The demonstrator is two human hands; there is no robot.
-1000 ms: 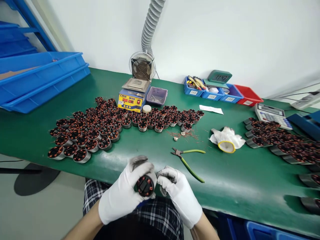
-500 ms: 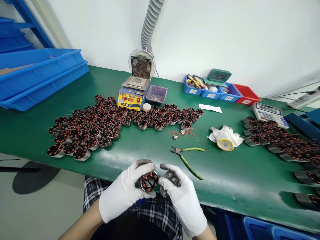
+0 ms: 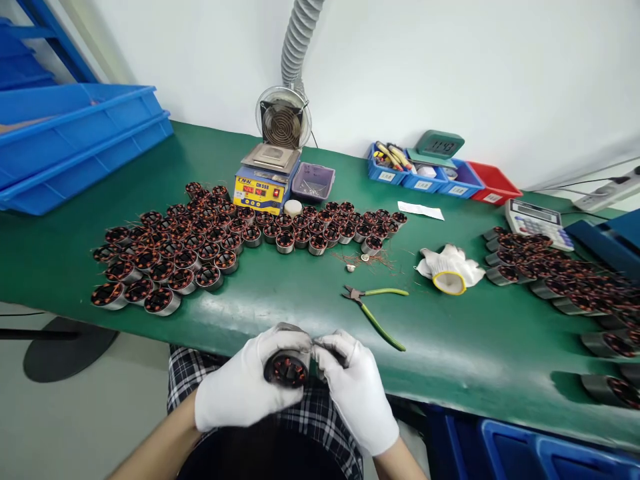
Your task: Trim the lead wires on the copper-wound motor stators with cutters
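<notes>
My left hand [image 3: 247, 383], in a white glove, is wrapped round a motor stator [image 3: 287, 371], a metal ring with dark slots and copper windings inside. The stator's open end faces me, just off the table's front edge and above my lap. Close against its right side, my gloved right hand [image 3: 356, 393] is closed, thumb and fingertips pinched together. Whatever lies between those fingertips is too small or too hidden to make out. Green-handled cutting pliers [image 3: 356, 295] lie spread on the table beyond my right hand.
Many similar stators [image 3: 163, 270] stand in rows at left and centre; more stators [image 3: 570, 280] stand at right. Behind are a yellow-blue solder pot [image 3: 259, 195], a purple tray [image 3: 326, 190] and small bins [image 3: 493, 181]. A spare glove [image 3: 450, 273] lies right of the pliers.
My left hand has tilted the stator, so its open end has swung down and left. My right fingertips have closed and moved up against the stator's side.
</notes>
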